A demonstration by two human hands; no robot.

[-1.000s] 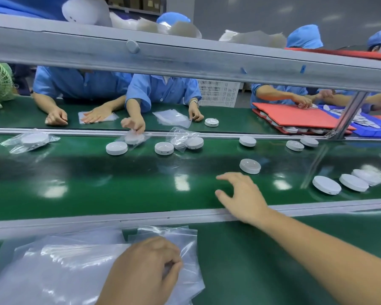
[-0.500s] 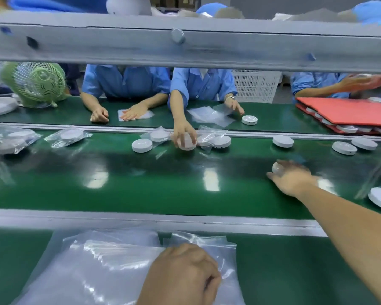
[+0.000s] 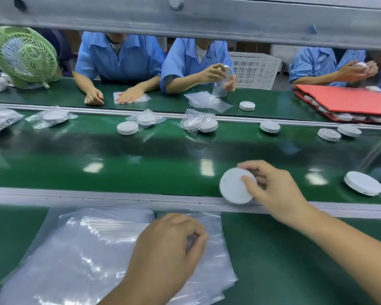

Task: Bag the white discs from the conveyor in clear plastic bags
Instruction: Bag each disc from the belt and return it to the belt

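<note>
My right hand (image 3: 275, 194) grips a white disc (image 3: 232, 187) at its edge, tilted up just above the near rail of the green conveyor (image 3: 141, 168). My left hand (image 3: 169, 245) pinches the top sheet of a stack of clear plastic bags (image 3: 75, 256) on the near green bench. More white discs lie on the belt: one at the right (image 3: 363, 183), one at the far side (image 3: 269, 126), another left of middle (image 3: 127, 128). Bagged discs (image 3: 198, 124) lie along the far edge.
Workers in blue shirts (image 3: 121, 58) sit across the belt handling bags and discs. A green fan (image 3: 24, 56) stands at far left, a red tray stack (image 3: 348, 102) at far right, a white crate (image 3: 254, 70) behind. A grey metal beam (image 3: 207, 20) crosses overhead.
My right hand has taken hold of a disc on the belt and drawn it back toward the near rail. My left hand stays on the bag stack. The view has shifted.
</note>
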